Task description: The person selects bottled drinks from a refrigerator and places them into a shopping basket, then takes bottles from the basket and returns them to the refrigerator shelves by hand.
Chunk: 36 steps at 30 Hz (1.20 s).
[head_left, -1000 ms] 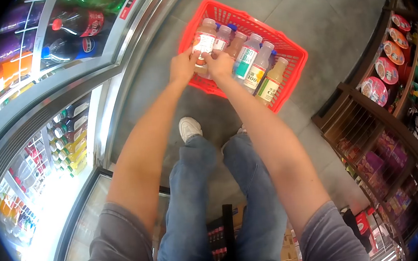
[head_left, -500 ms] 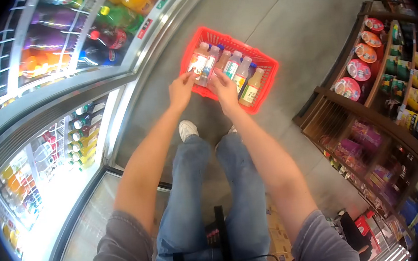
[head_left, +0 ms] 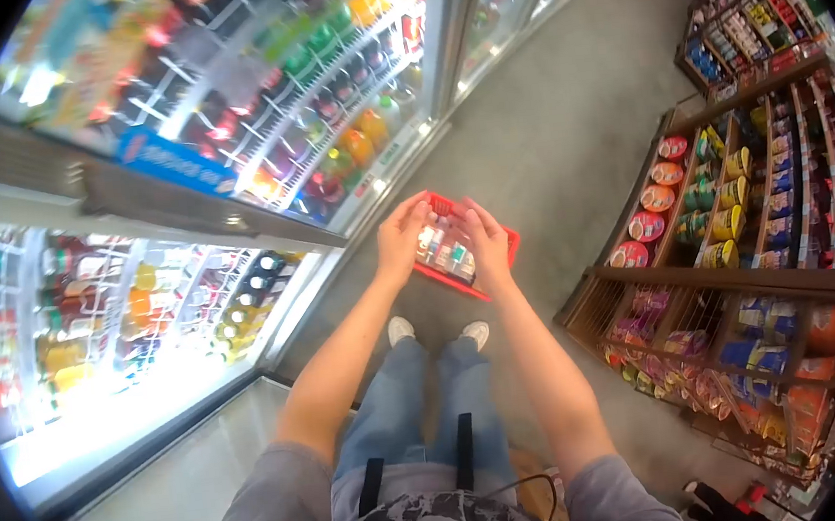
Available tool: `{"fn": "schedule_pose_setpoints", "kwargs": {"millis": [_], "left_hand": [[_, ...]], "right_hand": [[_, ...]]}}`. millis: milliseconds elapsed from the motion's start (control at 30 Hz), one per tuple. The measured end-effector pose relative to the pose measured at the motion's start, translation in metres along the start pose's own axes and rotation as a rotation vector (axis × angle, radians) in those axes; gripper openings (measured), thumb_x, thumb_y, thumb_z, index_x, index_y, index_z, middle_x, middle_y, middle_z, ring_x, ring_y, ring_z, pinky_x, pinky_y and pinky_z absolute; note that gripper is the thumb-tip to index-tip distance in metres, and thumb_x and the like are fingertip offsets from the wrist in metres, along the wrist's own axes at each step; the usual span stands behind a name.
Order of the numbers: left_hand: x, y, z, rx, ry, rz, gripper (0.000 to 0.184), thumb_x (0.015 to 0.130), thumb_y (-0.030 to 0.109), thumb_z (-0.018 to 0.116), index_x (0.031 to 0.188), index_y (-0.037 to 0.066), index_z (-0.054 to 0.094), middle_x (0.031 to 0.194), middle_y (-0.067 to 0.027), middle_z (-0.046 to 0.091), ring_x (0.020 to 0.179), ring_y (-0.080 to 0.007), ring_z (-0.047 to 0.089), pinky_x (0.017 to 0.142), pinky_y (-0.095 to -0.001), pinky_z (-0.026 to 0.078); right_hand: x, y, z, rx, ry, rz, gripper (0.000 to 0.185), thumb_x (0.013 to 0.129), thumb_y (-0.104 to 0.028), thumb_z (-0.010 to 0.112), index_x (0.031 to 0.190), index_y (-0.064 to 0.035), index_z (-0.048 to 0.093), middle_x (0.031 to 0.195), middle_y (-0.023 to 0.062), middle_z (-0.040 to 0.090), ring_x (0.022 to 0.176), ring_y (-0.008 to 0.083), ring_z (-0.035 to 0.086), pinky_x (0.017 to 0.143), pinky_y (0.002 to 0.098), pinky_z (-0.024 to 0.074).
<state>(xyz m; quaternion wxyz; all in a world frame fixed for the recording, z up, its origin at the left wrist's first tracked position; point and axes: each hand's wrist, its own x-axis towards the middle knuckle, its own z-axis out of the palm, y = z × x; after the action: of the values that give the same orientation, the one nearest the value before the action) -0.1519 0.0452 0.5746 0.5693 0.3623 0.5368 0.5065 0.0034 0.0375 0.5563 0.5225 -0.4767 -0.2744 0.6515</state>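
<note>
A red shopping basket (head_left: 463,291) rests on the floor in front of my feet. Several small drink bottles (head_left: 452,252) lie in it, partly covered by my hands. My left hand (head_left: 400,242) is raised above the basket's left side, fingers extended and holding nothing I can see. Over its right side, my right hand (head_left: 486,244) has its fingers loosely stretched and slightly bent, with nothing visible in them. From this angle both hands overlap the basket's rim and seem to be apart from it.
At left, a lit drinks cooler (head_left: 141,307) stands open, its glass door (head_left: 171,465) reaching back beside my left arm. Another bottle cooler (head_left: 323,119) is ahead. A brown snack shelf (head_left: 721,276) lines the right. Grey floor (head_left: 546,138) runs between them.
My view has risen, and the basket looks smaller and farther below. Both hands have come up from the bottles they were at and are farther apart.
</note>
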Motion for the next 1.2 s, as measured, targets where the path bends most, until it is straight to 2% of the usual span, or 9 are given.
{"fn": "schedule_pose_setpoints", "kwargs": {"millis": [67,133,267,333,400,433,567,900,1200], "left_hand": [[-0.025,0.056,-0.002,-0.144,0.023,0.06,0.036,0.1,0.023,0.057,0.127,-0.001,0.06,0.122,-0.0116,0.065,0.11,-0.0183,0.063,0.094,-0.0302,0.049],[-0.047,0.103,-0.012,-0.087,0.015,0.18,0.035,0.101,0.022,0.055,0.127,-0.002,0.06,0.121,-0.0117,0.066,0.11,-0.0191,0.063,0.092,-0.0307,0.05],[-0.083,0.176,-0.036,-0.05,0.097,0.375,0.035,0.101,0.023,0.054,0.126,-0.001,0.06,0.118,-0.0109,0.067,0.108,-0.0172,0.063,0.09,-0.0302,0.05],[-0.104,0.217,-0.048,-0.053,0.149,0.465,0.035,0.101,0.023,0.054,0.126,-0.001,0.061,0.117,-0.0107,0.067,0.107,-0.0164,0.063,0.089,-0.0295,0.05],[-0.134,0.257,-0.051,-0.125,0.191,0.414,0.032,0.101,0.02,0.055,0.124,0.0,0.062,0.116,-0.0094,0.067,0.105,-0.015,0.064,0.09,-0.028,0.049],[-0.142,0.273,-0.056,-0.08,0.212,0.489,0.032,0.101,0.02,0.055,0.124,-0.001,0.061,0.115,-0.0097,0.068,0.103,-0.015,0.064,0.089,-0.0274,0.049],[-0.157,0.307,-0.081,-0.011,0.278,0.665,0.035,0.102,0.023,0.052,0.126,-0.001,0.06,0.115,-0.0124,0.068,0.102,-0.0167,0.065,0.085,-0.0279,0.05],[-0.206,0.357,-0.136,-0.082,0.504,0.773,0.036,0.102,0.025,0.052,0.125,-0.002,0.06,0.114,-0.013,0.068,0.1,-0.0165,0.066,0.085,-0.0282,0.051],[-0.243,0.404,-0.223,-0.105,0.666,0.874,0.036,0.1,0.024,0.055,0.125,-0.001,0.06,0.112,-0.0116,0.069,0.097,-0.0154,0.066,0.083,-0.026,0.05]], "right_hand": [[-0.019,-0.041,0.032,0.041,-0.057,-0.052,0.049,0.1,-0.031,0.057,0.139,-0.002,0.05,0.13,0.0138,0.06,0.111,0.0197,0.061,0.095,0.0333,0.0505],[-0.047,-0.091,0.072,0.028,-0.11,-0.057,0.049,0.1,-0.031,0.057,0.138,-0.0016,0.05,0.128,0.0139,0.06,0.11,0.0204,0.062,0.095,0.0343,0.0505],[-0.065,-0.131,0.131,0.077,-0.304,-0.156,0.049,0.1,-0.03,0.058,0.137,-0.0003,0.051,0.127,0.015,0.061,0.112,0.0215,0.062,0.096,0.0349,0.051],[-0.08,-0.156,0.163,0.026,-0.383,-0.238,0.048,0.101,-0.029,0.054,0.138,0.0013,0.048,0.13,0.0191,0.058,0.115,0.0264,0.061,0.097,0.04,0.052],[-0.096,-0.178,0.194,0.033,-0.455,-0.263,0.047,0.101,-0.027,0.054,0.138,0.0025,0.048,0.131,0.02,0.058,0.117,0.0267,0.06,0.098,0.0394,0.0513],[-0.106,-0.188,0.208,0.049,-0.506,-0.295,0.048,0.1,-0.028,0.056,0.137,0.0023,0.049,0.13,0.02,0.058,0.115,0.0256,0.061,0.098,0.0382,0.0509],[-0.134,-0.215,0.25,0.068,-0.649,-0.315,0.048,0.1,-0.027,0.057,0.136,0.0036,0.05,0.129,0.0212,0.058,0.115,0.0261,0.061,0.098,0.0373,0.0506],[-0.182,-0.236,0.326,0.029,-0.869,-0.324,0.045,0.1,-0.022,0.057,0.135,0.0052,0.05,0.126,0.0211,0.06,0.113,0.0268,0.063,0.097,0.0367,0.0518],[-0.203,-0.211,0.436,0.115,-1.056,-0.292,0.045,0.1,-0.019,0.057,0.136,0.0063,0.049,0.128,0.022,0.059,0.112,0.0259,0.063,0.096,0.0353,0.0526]]}}
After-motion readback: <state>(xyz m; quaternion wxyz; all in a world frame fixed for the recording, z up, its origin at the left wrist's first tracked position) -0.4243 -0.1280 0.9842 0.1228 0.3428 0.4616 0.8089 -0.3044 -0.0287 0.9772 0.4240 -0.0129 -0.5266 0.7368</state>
